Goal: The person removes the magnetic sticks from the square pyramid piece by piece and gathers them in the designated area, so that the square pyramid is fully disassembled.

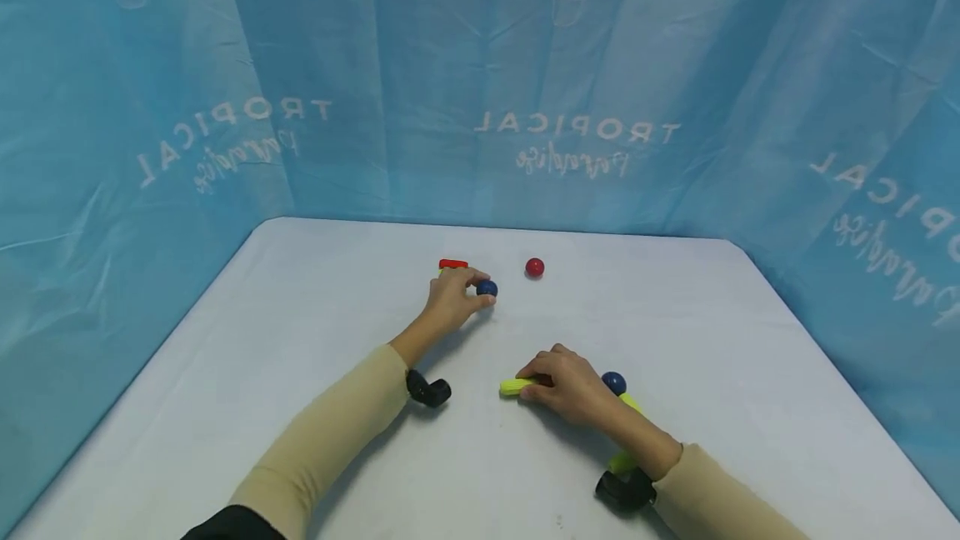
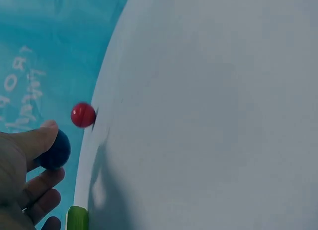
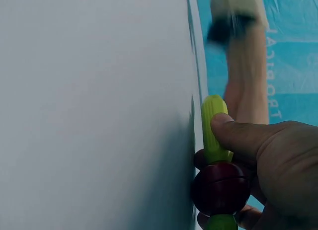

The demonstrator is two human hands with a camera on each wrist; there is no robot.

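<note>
My left hand [image 1: 450, 300] pinches a dark blue ball [image 1: 487, 288] between thumb and fingers, over the far middle of the table. In the left wrist view, the blue ball [image 2: 55, 151] shows between the fingertips. With thumb and fingers, my right hand [image 1: 567, 387] grips a yellow-green ridged rod [image 1: 514, 387], low over the table nearer me. A dark red ball [image 3: 221, 189] sits at the end of this rod in the right wrist view, with a green piece [image 3: 221, 222] on its other side. The hand hides that ball in the head view.
Beyond my left hand lies a red piece [image 1: 453, 263] with some yellow-green by it. A loose red ball [image 1: 535, 267] rests farther right. Beside my right forearm are another blue ball [image 1: 613, 382] and a yellow-green rod [image 1: 628, 401], partly covered. Blue curtains surround the white table [image 1: 337, 273].
</note>
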